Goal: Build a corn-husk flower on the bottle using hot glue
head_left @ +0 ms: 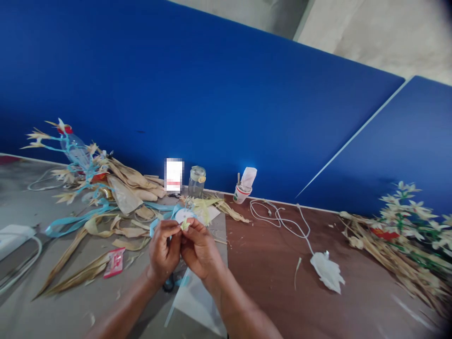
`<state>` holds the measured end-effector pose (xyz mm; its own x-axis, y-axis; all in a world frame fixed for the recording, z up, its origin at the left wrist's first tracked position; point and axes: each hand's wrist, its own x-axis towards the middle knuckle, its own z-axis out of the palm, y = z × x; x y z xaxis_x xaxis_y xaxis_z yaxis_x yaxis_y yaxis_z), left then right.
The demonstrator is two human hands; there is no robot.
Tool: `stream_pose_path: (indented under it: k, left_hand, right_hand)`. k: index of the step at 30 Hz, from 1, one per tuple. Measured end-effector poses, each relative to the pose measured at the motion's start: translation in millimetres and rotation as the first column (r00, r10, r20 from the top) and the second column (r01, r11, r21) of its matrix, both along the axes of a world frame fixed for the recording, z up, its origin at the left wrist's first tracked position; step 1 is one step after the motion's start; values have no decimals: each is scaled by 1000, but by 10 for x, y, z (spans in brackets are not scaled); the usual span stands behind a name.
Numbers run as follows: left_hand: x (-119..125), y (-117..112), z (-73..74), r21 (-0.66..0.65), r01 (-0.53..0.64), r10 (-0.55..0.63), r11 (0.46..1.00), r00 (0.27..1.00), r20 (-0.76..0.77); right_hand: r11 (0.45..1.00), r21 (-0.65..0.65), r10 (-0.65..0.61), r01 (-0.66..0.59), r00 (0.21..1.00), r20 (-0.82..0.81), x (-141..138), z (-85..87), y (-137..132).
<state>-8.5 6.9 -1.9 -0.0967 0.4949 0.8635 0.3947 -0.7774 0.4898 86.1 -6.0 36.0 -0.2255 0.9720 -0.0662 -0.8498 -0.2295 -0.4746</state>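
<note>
My left hand (164, 246) and my right hand (200, 246) meet over the table, fingertips pinched together on a small pale green husk piece (184, 226). Its lower part is hidden by the fingers. Just behind them lie a round white thing (183, 215), pale green husk strips (203, 209) and light blue ribbon (155, 225). Under my wrists, a black loop (168, 284), perhaps a scissors handle, shows partly beside a white sheet (197, 299).
Dried husks (132, 176) and husk flowers on blue stems (76, 165) crowd the left. A jar (197, 181), a cup (242, 193) and a blurred-out bright rectangle (174, 175) line the blue partition (219, 94). A white cable (282, 219) and white flowers (406, 207) are right.
</note>
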Motion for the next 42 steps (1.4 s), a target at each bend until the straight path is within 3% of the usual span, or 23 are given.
stream_pose_path:
  k: [10, 18, 22, 28, 32, 42]
  left_hand:
    - [29, -38, 110, -114, 158, -141, 981, 979, 145]
    - [-69, -51, 213, -95, 112, -111, 989, 994, 24]
    - [-155, 2, 156, 20, -28, 30, 999, 996, -84]
    - [-163, 53, 59, 125, -140, 155, 982, 981, -118]
    - [-134, 32, 75, 113, -123, 136, 986, 984, -117]
    - [-85, 28, 49, 61, -59, 60, 996, 998, -21]
  right_hand:
    - [993, 52, 101, -104, 993, 66, 137, 85, 29]
    - [997, 45, 55, -64, 984, 167, 331, 132, 99]
    - [989, 82, 99, -122, 965, 243, 366, 159, 70]
    - [994, 107, -38, -12, 891, 452, 308, 211, -26]
    - [998, 63, -36, 8, 889, 456, 261, 194, -26]
    - [996, -31, 90, -85, 926, 366, 192, 127, 21]
